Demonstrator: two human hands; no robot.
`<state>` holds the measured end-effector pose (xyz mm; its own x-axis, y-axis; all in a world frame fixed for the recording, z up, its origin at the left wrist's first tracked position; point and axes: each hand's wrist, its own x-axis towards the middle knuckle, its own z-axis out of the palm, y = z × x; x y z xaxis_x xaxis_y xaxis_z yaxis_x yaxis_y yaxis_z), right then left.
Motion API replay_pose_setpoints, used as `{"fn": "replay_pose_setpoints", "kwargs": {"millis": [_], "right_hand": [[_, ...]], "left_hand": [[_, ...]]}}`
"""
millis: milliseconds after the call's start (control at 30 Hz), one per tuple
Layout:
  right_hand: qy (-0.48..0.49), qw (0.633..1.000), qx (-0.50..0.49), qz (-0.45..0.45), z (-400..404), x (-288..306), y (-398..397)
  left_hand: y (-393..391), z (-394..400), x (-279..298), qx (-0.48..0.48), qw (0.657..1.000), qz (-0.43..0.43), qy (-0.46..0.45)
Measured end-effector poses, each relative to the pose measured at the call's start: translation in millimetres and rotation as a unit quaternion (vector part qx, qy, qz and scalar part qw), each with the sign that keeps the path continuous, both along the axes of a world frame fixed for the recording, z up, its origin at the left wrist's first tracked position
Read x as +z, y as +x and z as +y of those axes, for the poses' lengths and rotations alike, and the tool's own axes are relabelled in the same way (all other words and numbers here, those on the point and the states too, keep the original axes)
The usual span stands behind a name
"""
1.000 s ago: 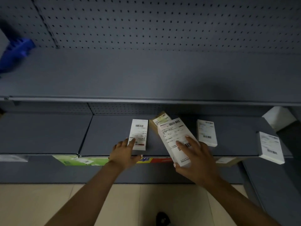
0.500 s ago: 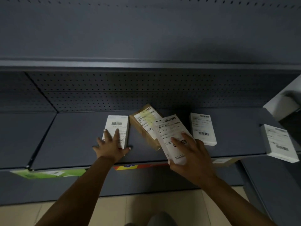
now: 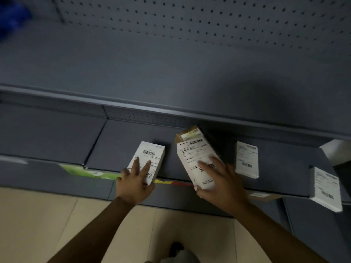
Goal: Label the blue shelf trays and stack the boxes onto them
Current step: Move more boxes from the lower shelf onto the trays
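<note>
On the lower grey-blue shelf tray [image 3: 117, 149] lie several white boxes with barcode labels. My left hand [image 3: 134, 181] grips the near end of a small white box [image 3: 150, 154], fingers spread on its top. My right hand [image 3: 218, 183] holds a larger white box [image 3: 193, 156] that lies tilted across a brown cardboard box [image 3: 187, 132]. Another white box [image 3: 247, 158] rests flat to the right, untouched. A further white box [image 3: 325, 186] sits at the shelf's far right edge.
The upper shelf [image 3: 171, 73] juts out above the boxes, with pegboard [image 3: 209, 19] behind it. Green [image 3: 85, 171] and red-yellow [image 3: 171, 182] price strips line the lower shelf front. A blue object [image 3: 11, 18] shows at top left. Beige floor tiles [image 3: 47, 221] lie below.
The camera view has tilted upward again, showing the upper shelf top. Both hands stay on their boxes; the larger white box now covers more of the brown box.
</note>
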<state>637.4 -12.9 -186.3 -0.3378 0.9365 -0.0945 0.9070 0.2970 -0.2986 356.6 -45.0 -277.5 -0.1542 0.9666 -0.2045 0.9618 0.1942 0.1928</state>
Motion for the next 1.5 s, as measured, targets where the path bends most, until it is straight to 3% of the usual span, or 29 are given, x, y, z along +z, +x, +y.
{"fn": "replay_pose_setpoints", "kwargs": {"millis": [200, 467, 800, 1200, 1500], "right_hand": [[-0.021, 0.996, 0.084, 0.019, -25, 46, -79], [-0.019, 0.979, 0.201, 0.043, -79, 108, -213], [0.063, 0.936, 0.303, 0.168, -127, 185, -350], [0.142, 0.896, 0.317, 0.275, -57, 288, -447], [0.171, 0.906, 0.279, 0.268, 36, 334, -508]], "left_hand": [[-59, -84, 71, 0.038, 0.997, 0.007, 0.074], [-162, -208, 146, 0.133, 0.985, 0.025, 0.107], [-266, -308, 248, 0.249, 0.943, 0.040, 0.216], [-372, -237, 360, 0.251, 0.904, 0.109, 0.327], [-451, -135, 406, 0.210, 0.907, 0.132, 0.339]]}}
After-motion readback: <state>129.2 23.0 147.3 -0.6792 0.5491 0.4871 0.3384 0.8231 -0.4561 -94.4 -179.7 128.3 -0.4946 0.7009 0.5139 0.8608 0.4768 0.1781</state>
